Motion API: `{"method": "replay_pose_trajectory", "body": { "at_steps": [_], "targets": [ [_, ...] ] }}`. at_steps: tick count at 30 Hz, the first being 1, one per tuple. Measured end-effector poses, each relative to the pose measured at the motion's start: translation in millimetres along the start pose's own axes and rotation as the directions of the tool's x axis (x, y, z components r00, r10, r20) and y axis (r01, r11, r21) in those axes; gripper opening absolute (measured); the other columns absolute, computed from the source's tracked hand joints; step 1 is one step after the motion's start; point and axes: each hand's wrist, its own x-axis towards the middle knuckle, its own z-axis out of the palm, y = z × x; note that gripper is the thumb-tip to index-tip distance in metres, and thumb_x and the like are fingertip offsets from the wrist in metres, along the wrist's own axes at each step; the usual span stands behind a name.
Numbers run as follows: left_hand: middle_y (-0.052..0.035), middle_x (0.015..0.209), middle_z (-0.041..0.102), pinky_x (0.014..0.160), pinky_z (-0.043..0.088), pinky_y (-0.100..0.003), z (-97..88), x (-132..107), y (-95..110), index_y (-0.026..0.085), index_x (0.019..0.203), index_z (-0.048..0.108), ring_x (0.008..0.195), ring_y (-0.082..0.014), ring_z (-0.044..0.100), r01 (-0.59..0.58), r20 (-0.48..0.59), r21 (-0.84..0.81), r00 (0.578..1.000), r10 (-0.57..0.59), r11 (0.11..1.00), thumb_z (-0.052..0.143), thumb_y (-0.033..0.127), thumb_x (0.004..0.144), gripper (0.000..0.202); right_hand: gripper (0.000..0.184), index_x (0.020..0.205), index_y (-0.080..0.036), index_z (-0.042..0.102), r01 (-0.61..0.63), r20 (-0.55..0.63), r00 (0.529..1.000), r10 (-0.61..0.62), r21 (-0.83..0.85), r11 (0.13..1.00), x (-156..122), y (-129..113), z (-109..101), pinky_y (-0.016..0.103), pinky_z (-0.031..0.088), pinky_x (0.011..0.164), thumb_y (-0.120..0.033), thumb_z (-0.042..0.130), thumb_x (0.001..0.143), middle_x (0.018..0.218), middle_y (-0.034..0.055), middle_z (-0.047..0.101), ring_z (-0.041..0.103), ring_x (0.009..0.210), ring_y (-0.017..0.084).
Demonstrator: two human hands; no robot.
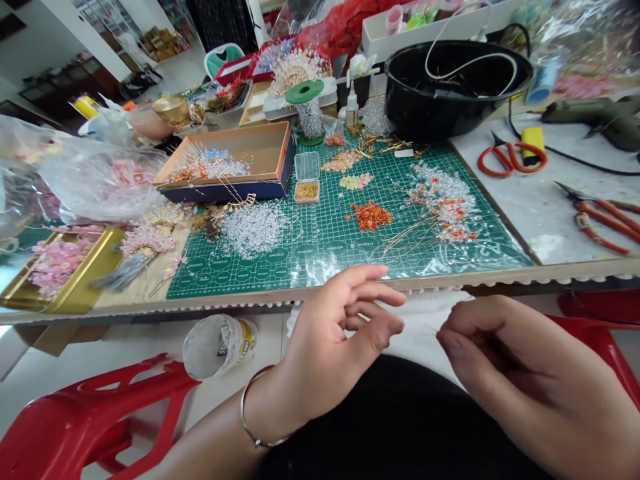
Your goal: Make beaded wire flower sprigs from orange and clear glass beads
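My left hand [345,333] hovers in front of the table edge, its fingers loosely curved and apart, with nothing visible in them. To its right, my right hand [530,373] has thumb and forefinger pressed together in a pinch; whatever lies between them is too small to see. Both hands are above my lap, apart from each other. Beyond them on the green cutting mat [320,263] lie a pile of clear beads [255,229], a small heap of orange beads [370,217], and a cluster of clear and orange beaded sprays [445,200] with thin wire stems [407,235].
Pliers [603,213] and orange-handled scissors [513,159] lie at the right, near a black basin [455,87]. A cardboard box [230,160], a spool [307,113] and a gold tin [65,267] of pink flowers stand further left. Below are a bucket [210,350] and a red stool [100,413].
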Motion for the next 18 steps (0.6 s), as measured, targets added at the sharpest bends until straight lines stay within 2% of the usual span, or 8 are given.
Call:
{"method": "replay_pose_trajectory", "body": {
  "at_steps": [2,4,13,18],
  "targets": [
    [-0.0095,0.118,0.072,0.072,0.059,-0.025,0.8,-2,-2,0.021,0.132,0.054,0.088,-0.0160,0.073,0.025,-0.017,-0.043,1.000,-0.026,0.999,0.063,0.030,0.096,0.038,0.009,0.086,-0.026,0.053,0.026,-0.052,0.998,-0.027,-0.023,0.999,0,-1,-1,0.021,0.041,0.036,-0.023,0.053,0.095,0.056,-0.0058,0.057,0.051,0.041,0.012],
    [-0.0098,0.116,0.073,0.073,0.060,-0.026,1.7,-5,-2,0.019,0.128,0.059,0.087,-0.0167,0.074,0.028,-0.001,0.012,1.000,-0.028,1.000,0.061,0.029,0.098,0.032,0.008,0.088,-0.026,0.052,0.052,-0.067,0.996,-0.054,-0.040,0.998,0,-2,-1,0.021,0.043,0.036,-0.022,0.053,0.095,0.055,-0.0061,0.058,0.052,0.039,0.012],
    [-0.0071,0.117,0.075,0.090,0.061,-0.034,1.5,-10,0,0.022,0.132,0.059,0.091,-0.0173,0.075,-0.144,0.020,0.198,0.990,0.142,0.970,0.058,0.020,0.098,0.034,0.013,0.081,-0.025,0.051,0.105,-0.048,0.993,-0.110,-0.093,0.990,6,-6,1,0.017,0.040,0.036,-0.017,0.052,0.091,0.052,-0.0082,0.058,0.051,0.037,0.008],
    [-0.0076,0.117,0.075,0.092,0.060,-0.037,0.8,-12,-1,0.023,0.133,0.058,0.099,-0.0205,0.075,-0.181,0.066,0.257,0.983,0.170,0.949,0.058,0.021,0.098,0.035,0.014,0.079,-0.025,0.051,0.090,-0.055,0.994,-0.095,-0.087,0.992,8,-10,2,0.016,0.042,0.037,-0.017,0.053,0.091,0.053,-0.0080,0.058,0.052,0.038,0.008]
  ]
}}
